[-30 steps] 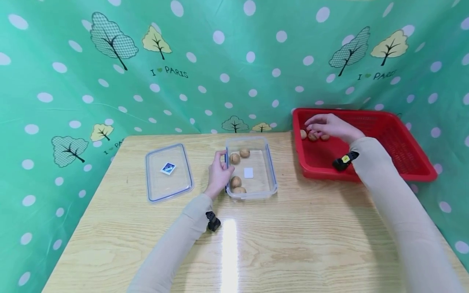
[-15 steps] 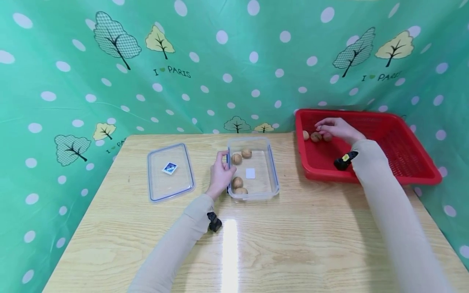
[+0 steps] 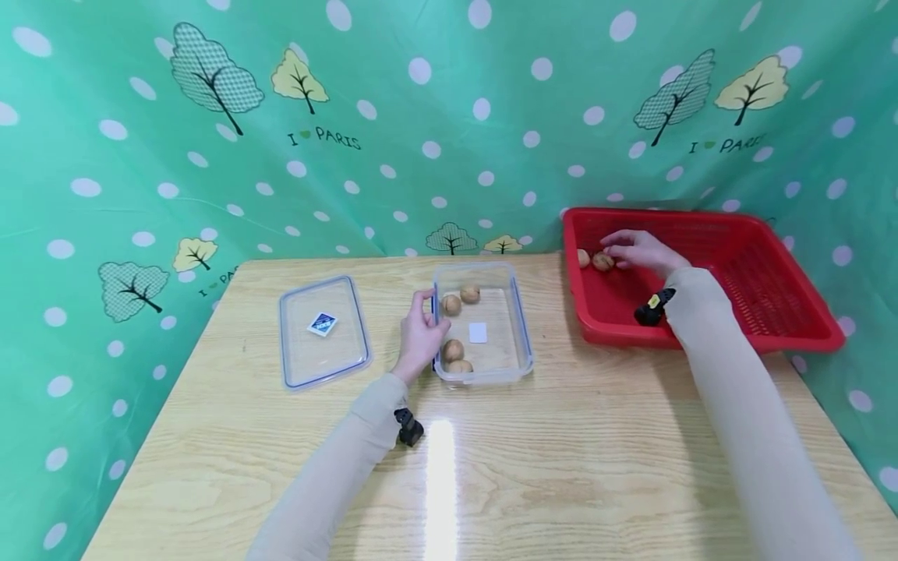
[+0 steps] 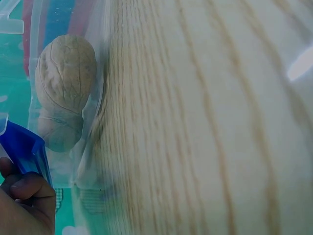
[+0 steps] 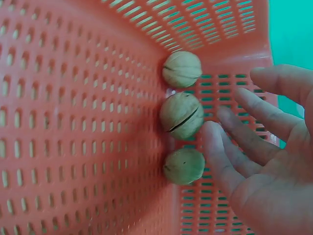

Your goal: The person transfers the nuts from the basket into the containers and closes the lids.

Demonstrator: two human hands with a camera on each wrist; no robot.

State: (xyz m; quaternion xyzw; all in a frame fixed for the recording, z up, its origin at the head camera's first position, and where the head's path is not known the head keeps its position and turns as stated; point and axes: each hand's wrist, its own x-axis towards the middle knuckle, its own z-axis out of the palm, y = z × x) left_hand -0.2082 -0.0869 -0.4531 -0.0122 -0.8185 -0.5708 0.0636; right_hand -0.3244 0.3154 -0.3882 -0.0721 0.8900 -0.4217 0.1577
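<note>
Walnuts are held in 2 containers. In the red basket, 3 are seen in a close row near the far left corner, the middle walnut marked by a dark crack; in the head view, the 3rd is covered by the right hand. That hand is lowered inside the basket with its fingers spread and gently bent; a fingertip is placed just beside the middle walnut, and whether contact is made cannot be told. In the clear box, 4 walnuts are gathered along the left wall, 2 toward the far corner and 2 at the near corner, and a white square is seen at the middle of the floor. The left edge of the box is pinched between the thumb and fingers of the left hand, by a blue clasp. The blue-edged lid is laid flat on the table, left of the box. Between lid and box, a narrow gap is partly filled by the left hand; between box and basket, a strip of wood is exposed. The broadest stretch of table is found in front. The table's far edge is bordered by green cloth.
</note>
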